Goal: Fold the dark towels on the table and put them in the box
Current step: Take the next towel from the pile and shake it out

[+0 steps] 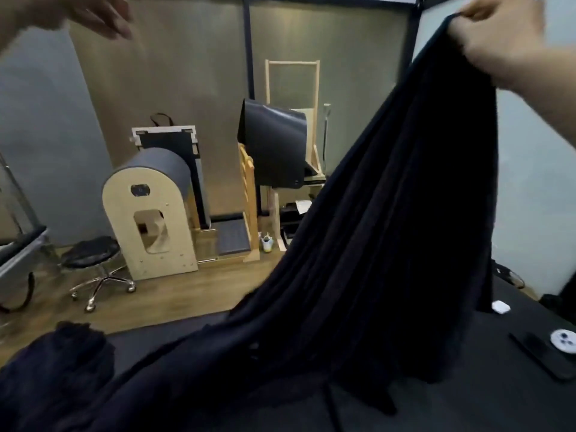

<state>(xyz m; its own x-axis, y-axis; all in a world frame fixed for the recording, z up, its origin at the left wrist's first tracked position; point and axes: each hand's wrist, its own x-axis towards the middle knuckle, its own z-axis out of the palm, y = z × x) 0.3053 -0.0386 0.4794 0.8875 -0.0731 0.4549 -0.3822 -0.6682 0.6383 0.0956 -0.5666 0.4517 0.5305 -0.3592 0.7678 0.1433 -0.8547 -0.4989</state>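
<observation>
The dark table bears the lower end of a dark towel, which hangs from the raised right hand pinching its top edge. The blurred left hand is raised, fingers loose, holding nothing.

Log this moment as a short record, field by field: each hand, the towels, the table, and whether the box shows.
right hand: raised high, grips the top edge of the dark towel
dark towel: hangs unfolded from that hand, lower end trailing on the table
left hand: raised, blurred, fingers loose, holds nothing
second dark towel: crumpled heap at the near left of the table
table: dark top
phone: flat at the table's right edge
small white object: beyond the phone
box: not in view
</observation>
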